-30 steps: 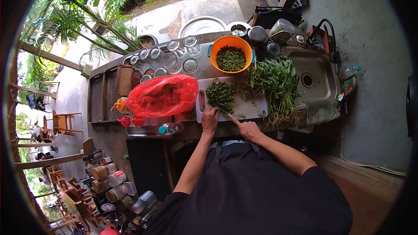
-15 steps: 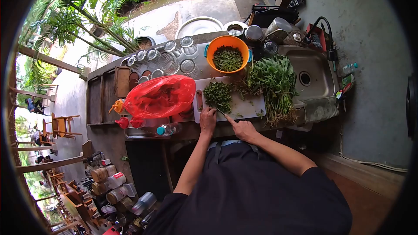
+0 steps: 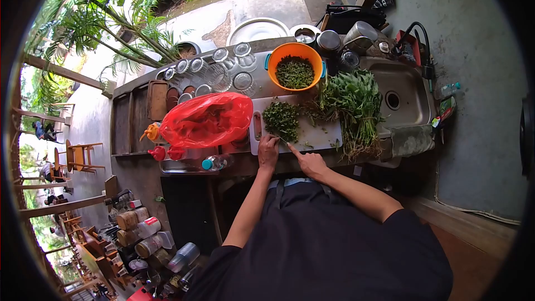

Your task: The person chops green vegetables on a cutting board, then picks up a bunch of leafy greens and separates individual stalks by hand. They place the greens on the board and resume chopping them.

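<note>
A white cutting board (image 3: pixel 323 140) lies on the counter with a heap of chopped leafy greens (image 3: pixel 280 121) on its left half. My left hand (image 3: pixel 268 152) is closed at the near edge of that heap, its fingers pinched on some greens. Just to its right, my right hand (image 3: pixel 312 165) grips a small knife, index finger stretched forward. Only a thin bit of the blade shows, close to the left fingertips; the handle is hidden in the palm. A bunch of long-stemmed greens with roots (image 3: pixel 356 108) lies across the board's right end.
Behind the board stands an orange colander (image 3: pixel 295 82) with chopped greens in it. A red plastic bag (image 3: pixel 206 121) sits to the left, near upturned glasses (image 3: pixel 244 82) and a clear bottle with a teal cap (image 3: pixel 216 162). At the right is a metal sink (image 3: pixel 404 81).
The whole view has shifted slightly. Both hands keep nearly the same place at the heap, with the knife still beside the left fingertips.
</note>
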A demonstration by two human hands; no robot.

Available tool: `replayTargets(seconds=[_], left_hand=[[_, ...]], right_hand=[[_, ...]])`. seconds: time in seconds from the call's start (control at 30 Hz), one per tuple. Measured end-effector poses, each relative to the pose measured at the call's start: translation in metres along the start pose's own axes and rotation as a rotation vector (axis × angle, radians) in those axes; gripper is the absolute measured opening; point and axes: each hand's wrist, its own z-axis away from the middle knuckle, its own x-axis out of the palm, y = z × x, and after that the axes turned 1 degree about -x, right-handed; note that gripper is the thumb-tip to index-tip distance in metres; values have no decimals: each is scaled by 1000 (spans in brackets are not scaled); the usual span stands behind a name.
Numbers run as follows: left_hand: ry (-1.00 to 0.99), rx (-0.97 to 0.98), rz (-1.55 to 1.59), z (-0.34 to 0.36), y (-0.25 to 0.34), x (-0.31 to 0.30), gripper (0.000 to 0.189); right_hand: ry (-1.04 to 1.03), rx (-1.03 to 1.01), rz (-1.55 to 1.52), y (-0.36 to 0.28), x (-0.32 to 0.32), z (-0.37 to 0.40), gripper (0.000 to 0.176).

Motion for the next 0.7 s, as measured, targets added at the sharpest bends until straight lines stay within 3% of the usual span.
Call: replayTargets(seconds=[0.2,0.4,0.7], left_hand=[[8,-41,17,0,-1,2,8],[5,-98,-31,0,8,-5,7],[-50,-19,-43,1,4,-11,13]], right_hand=[[133,-13,-9,1,10,-15,85],[46,-26,40,10,6,1,84],[39,-34,2,15,-5,12,80]])
